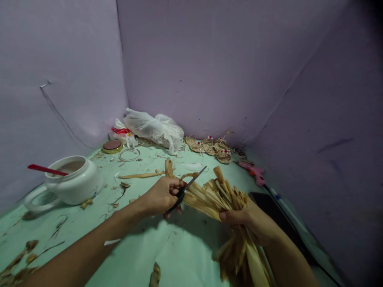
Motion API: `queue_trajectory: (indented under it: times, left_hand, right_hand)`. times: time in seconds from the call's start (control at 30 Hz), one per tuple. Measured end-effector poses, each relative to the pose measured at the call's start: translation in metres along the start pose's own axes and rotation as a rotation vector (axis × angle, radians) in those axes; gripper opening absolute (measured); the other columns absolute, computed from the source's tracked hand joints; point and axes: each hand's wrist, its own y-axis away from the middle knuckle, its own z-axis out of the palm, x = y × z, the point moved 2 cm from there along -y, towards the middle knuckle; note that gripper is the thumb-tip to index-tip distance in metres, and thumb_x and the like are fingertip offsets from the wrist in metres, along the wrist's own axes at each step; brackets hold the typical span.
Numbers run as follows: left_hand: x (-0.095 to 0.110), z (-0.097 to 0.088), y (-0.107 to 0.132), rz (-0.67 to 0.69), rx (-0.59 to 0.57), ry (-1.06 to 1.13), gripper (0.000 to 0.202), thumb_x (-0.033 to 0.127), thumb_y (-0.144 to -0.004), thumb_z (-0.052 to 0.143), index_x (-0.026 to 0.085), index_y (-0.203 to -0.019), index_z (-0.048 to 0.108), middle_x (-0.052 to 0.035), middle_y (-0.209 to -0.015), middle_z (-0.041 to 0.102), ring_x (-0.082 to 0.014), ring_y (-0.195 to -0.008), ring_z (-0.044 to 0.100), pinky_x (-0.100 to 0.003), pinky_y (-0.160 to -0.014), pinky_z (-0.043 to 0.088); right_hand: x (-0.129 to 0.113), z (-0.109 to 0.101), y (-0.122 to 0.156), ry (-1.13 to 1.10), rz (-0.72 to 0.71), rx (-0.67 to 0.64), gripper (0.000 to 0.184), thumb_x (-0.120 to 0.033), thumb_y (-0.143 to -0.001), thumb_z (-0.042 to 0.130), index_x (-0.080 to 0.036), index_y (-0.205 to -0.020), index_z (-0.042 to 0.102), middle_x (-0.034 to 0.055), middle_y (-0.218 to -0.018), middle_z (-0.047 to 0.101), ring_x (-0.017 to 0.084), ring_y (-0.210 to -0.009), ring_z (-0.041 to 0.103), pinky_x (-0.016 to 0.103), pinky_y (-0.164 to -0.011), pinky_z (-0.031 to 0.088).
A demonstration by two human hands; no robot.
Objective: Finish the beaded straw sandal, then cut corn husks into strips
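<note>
My left hand (pixel 163 194) is closed around the dark handles of a pair of scissors (pixel 180 197), whose blades point up and to the right. The fingers also lie close to the tip of a dried strip; whether they pinch it I cannot tell. In my right hand (pixel 253 219) is a gathered bundle of dried husks (pixel 209 197), pale brown and papery. Its upper ends fan out toward the scissors, and the rest hangs below the hand. Beyond the left hand lie a narrow husk strip (pixel 142 175) and a short upright husk piece (pixel 169 167).
At left stands a white mug (pixel 72 191) with a red-handled utensil (pixel 48 170). A plastic bag (pixel 155 129), a round tin (pixel 112 146) and woven pieces with red beads (pixel 209 146) sit along the back wall. A pink glue gun (pixel 254 172) and a dark flat object (pixel 278 223) lie right.
</note>
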Motion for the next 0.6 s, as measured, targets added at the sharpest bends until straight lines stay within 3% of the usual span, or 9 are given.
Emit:
queue_trajectory:
  times: [0.07, 0.23, 0.33, 0.47, 0.6]
  left_hand:
    - [0.003, -0.003, 0.001, 0.012, 0.048, 0.038, 0.041, 0.014, -0.056, 0.058, 0.012, -0.097, 0.056, -0.0016, -0.063, 0.061, -0.0163, -0.049, 0.059, -0.019, -0.031, 0.040]
    - [0.013, -0.023, -0.001, 0.130, 0.353, 0.229, 0.038, 0.019, -0.056, 0.066, 0.013, -0.090, 0.050, -0.0049, -0.066, 0.064, -0.0121, -0.044, 0.056, -0.015, -0.028, 0.034]
    - [0.010, -0.018, -0.002, 0.129, 0.339, 0.345, 0.039, 0.024, -0.059, 0.068, 0.015, -0.090, 0.046, -0.0071, -0.069, 0.065, -0.0117, -0.044, 0.056, -0.014, -0.028, 0.033]
    - [0.003, 0.007, -0.001, 0.148, 0.250, 0.492, 0.043, 0.026, -0.058, 0.070, 0.015, -0.091, 0.045, -0.0036, -0.068, 0.063, -0.0119, -0.049, 0.057, -0.016, -0.033, 0.038]
    - [0.003, 0.016, 0.004, 0.194, 0.316, 0.537, 0.041, 0.019, -0.056, 0.067, 0.014, -0.092, 0.047, 0.0037, -0.050, 0.055, -0.0071, -0.039, 0.047, -0.012, -0.030, 0.029]
  right_hand:
    - [0.000, -0.001, -0.001, -0.014, 0.000, 0.027, 0.027, -0.013, -0.042, 0.074, -0.014, -0.065, 0.060, -0.0047, -0.055, 0.054, 0.008, -0.049, 0.043, 0.019, -0.045, 0.034]
    - [0.005, -0.009, -0.004, -0.100, 0.053, 0.188, 0.031, -0.024, -0.044, 0.078, -0.016, -0.062, 0.055, -0.0063, -0.043, 0.048, 0.006, -0.038, 0.040, 0.019, -0.038, 0.032]
    - [0.008, -0.006, -0.004, -0.172, 0.052, 0.242, 0.036, -0.033, -0.044, 0.080, -0.016, -0.064, 0.055, -0.0044, -0.042, 0.051, 0.008, -0.037, 0.044, 0.019, -0.037, 0.035]
    - [0.015, 0.016, -0.003, -0.255, 0.066, 0.143, 0.036, -0.033, -0.047, 0.080, -0.016, -0.068, 0.057, -0.0023, -0.047, 0.056, 0.010, -0.040, 0.050, 0.020, -0.038, 0.039]
    - [0.019, 0.036, -0.002, -0.358, 0.074, -0.048, 0.037, -0.028, -0.054, 0.078, -0.016, -0.085, 0.063, 0.0015, -0.061, 0.064, 0.012, -0.050, 0.058, 0.023, -0.052, 0.048]
